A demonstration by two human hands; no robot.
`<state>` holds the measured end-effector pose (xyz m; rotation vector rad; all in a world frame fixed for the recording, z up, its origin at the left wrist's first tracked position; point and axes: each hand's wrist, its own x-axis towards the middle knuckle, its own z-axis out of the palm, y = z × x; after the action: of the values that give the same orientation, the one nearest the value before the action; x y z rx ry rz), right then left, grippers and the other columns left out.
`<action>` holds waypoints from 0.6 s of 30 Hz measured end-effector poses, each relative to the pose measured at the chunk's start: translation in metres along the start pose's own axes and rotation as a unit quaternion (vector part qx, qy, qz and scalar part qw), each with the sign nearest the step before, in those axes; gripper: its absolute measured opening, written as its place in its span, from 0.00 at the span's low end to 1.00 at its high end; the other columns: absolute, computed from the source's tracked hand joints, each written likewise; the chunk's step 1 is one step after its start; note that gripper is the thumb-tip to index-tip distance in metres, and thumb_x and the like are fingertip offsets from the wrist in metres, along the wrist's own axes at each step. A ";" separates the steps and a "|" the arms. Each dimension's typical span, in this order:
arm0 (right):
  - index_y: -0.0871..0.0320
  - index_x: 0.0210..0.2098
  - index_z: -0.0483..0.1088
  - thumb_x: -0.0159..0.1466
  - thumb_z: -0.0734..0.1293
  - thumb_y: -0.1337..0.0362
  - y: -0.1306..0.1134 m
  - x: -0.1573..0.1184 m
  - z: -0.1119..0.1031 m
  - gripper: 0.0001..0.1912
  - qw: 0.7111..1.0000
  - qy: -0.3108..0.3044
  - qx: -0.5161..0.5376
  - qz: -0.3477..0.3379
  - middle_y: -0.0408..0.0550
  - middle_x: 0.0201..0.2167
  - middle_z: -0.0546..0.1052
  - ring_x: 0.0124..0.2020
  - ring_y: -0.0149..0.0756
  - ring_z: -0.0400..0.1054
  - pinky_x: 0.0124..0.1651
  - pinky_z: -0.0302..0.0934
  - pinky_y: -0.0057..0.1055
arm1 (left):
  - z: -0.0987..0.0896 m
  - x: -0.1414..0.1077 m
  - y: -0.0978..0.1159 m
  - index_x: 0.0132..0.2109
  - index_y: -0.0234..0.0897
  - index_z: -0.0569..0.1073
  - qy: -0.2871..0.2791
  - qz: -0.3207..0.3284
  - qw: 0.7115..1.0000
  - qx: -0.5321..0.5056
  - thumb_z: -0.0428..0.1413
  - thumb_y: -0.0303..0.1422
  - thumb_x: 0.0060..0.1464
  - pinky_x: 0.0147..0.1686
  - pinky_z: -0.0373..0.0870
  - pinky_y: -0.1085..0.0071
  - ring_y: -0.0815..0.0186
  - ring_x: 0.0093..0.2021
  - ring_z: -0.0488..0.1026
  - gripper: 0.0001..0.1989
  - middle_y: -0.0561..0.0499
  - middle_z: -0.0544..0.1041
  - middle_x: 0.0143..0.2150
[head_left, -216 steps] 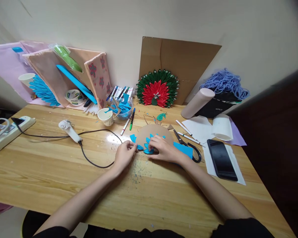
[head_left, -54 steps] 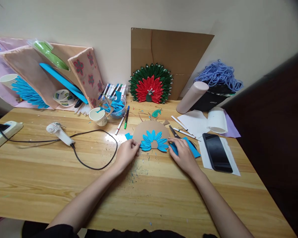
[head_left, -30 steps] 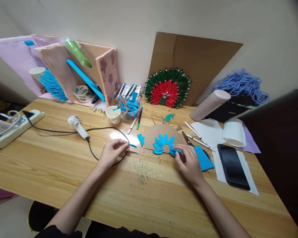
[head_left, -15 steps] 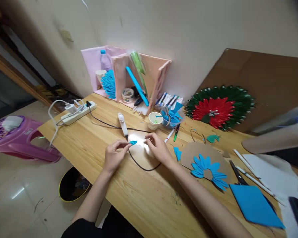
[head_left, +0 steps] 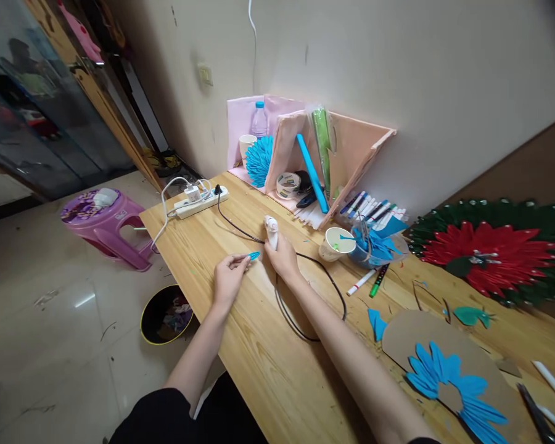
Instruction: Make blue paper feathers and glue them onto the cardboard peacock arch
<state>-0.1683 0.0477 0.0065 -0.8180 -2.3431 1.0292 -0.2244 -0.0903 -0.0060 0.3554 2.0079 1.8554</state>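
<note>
Between the thumb and fingers of my left hand (head_left: 230, 279) is a small blue paper petal (head_left: 254, 256), pinched at one end. My right hand (head_left: 283, 260) is wrapped round a white glue gun (head_left: 271, 229), whose black cord (head_left: 337, 290) loops over the table behind my wrist. Its nozzle is hidden by my hand. To the right, a round cardboard piece (head_left: 400, 336) carries a partial ring of blue petals (head_left: 474, 386). One loose blue piece (head_left: 377, 324) lies by its left edge.
A paper cup (head_left: 337, 245) and a tub of blue scraps (head_left: 374, 243) stand behind my right hand, with markers (head_left: 361, 282) nearby. A power strip (head_left: 201, 203) lies at the left edge. Beyond the table are a bin (head_left: 166, 314) and a pink stool (head_left: 115, 225).
My right hand, empty before, has closed round the glue gun and lifted it from the table. My left hand keeps the petal. The view has turned left.
</note>
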 end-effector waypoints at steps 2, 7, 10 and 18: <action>0.59 0.37 0.66 0.63 0.56 0.59 0.003 -0.010 -0.011 0.12 1.000 0.004 0.023 0.000 0.50 0.33 0.74 0.34 0.40 0.68 0.37 0.60 0.34 | -0.001 0.000 0.000 0.36 0.30 0.74 0.003 -0.001 1.000 0.002 0.60 0.35 0.46 0.36 0.73 0.69 0.65 0.32 0.77 0.12 0.45 0.79 0.32; 0.58 0.41 0.68 0.64 0.57 0.54 0.016 -0.062 -0.044 0.17 0.992 -0.011 0.129 0.000 0.49 0.35 0.75 0.34 0.38 0.70 0.36 0.62 0.32 | 0.000 0.000 0.001 0.35 0.31 0.74 0.004 -0.007 1.000 0.002 0.60 0.36 0.46 0.35 0.73 0.70 0.65 0.32 0.76 0.12 0.45 0.79 0.32; 0.59 0.38 0.68 0.63 0.57 0.53 0.026 -0.089 -0.048 0.16 0.990 -0.028 0.139 0.024 0.48 0.31 0.74 0.31 0.38 0.69 0.31 0.61 0.31 | 0.002 -0.001 0.001 0.34 0.31 0.74 -0.003 -0.011 1.000 -0.001 0.60 0.37 0.45 0.33 0.72 0.71 0.65 0.31 0.76 0.12 0.45 0.79 0.31; 0.58 0.36 0.69 0.63 0.57 0.54 0.027 -0.103 -0.037 0.16 0.991 -0.061 0.114 -0.014 0.50 0.34 0.76 0.37 0.41 0.70 0.41 0.63 0.35 | 0.004 -0.003 0.001 0.32 0.32 0.75 -0.002 -0.008 1.000 -0.011 0.61 0.36 0.43 0.29 0.69 0.73 0.67 0.27 0.74 0.11 0.47 0.78 0.28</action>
<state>-0.0626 0.0114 -0.0076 -0.6498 -2.2731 1.3399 -0.2202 -0.0875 -0.0054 0.3369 1.9809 1.8630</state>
